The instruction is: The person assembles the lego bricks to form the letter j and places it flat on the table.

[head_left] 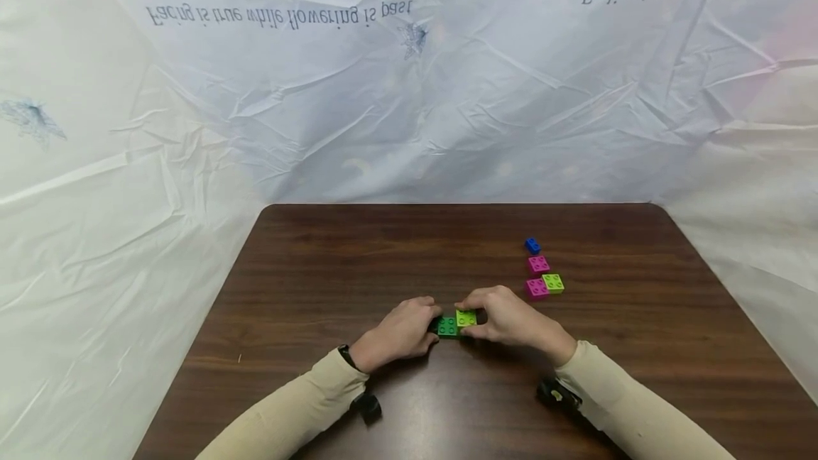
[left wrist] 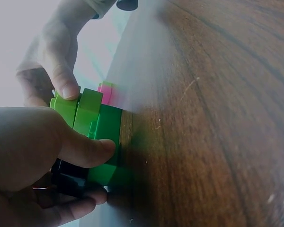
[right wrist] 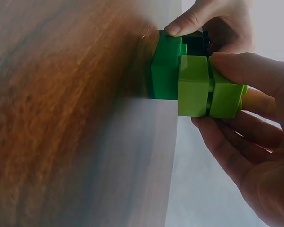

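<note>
Near the table's middle, my left hand (head_left: 404, 329) grips the green building brick (head_left: 447, 326) between thumb and fingers. A black brick (left wrist: 68, 177) sits on the green one, partly hidden by that hand. One lime brick (right wrist: 193, 87) stands on the green brick's other end and overhangs it. My right hand (head_left: 508, 314) pinches a second lime brick (right wrist: 226, 97) between thumb and fingers, directly above the first. A narrow gap shows between the two lime bricks in the right wrist view.
At the back right of the brown table (head_left: 358, 247) lie a blue brick (head_left: 532, 245), a pink brick (head_left: 538, 264), and another pink brick (head_left: 537, 289) beside a lime brick (head_left: 552, 283). White printed sheeting (head_left: 396, 112) hangs behind and at the sides.
</note>
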A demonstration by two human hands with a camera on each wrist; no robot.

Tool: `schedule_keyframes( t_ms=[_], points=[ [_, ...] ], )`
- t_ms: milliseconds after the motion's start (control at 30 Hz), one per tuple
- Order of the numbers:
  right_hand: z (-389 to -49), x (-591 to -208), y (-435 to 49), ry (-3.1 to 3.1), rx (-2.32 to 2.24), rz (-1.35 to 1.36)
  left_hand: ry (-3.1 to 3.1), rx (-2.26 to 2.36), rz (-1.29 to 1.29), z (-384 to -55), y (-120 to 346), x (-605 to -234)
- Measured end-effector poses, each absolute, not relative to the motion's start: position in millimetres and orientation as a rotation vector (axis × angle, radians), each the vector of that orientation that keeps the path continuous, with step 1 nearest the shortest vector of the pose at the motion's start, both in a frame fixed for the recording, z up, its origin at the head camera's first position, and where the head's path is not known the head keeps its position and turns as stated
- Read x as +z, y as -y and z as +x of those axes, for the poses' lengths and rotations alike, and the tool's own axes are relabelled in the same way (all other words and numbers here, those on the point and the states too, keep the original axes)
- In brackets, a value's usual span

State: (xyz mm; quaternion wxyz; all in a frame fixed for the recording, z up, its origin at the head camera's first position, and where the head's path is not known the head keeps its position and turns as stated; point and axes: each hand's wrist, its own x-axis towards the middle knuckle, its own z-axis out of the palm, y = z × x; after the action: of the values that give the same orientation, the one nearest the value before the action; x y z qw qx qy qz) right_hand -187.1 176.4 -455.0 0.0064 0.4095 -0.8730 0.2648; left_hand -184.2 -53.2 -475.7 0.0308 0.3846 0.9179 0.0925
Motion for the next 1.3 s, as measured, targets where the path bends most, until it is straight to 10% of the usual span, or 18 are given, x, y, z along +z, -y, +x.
schedule_keyframes(
  t_ms=[1300],
  points=[
    [-178,-465,-171,2.721,0.806,1.075,-2.843,0.294,1.2,-185,54,-478]
  ],
)
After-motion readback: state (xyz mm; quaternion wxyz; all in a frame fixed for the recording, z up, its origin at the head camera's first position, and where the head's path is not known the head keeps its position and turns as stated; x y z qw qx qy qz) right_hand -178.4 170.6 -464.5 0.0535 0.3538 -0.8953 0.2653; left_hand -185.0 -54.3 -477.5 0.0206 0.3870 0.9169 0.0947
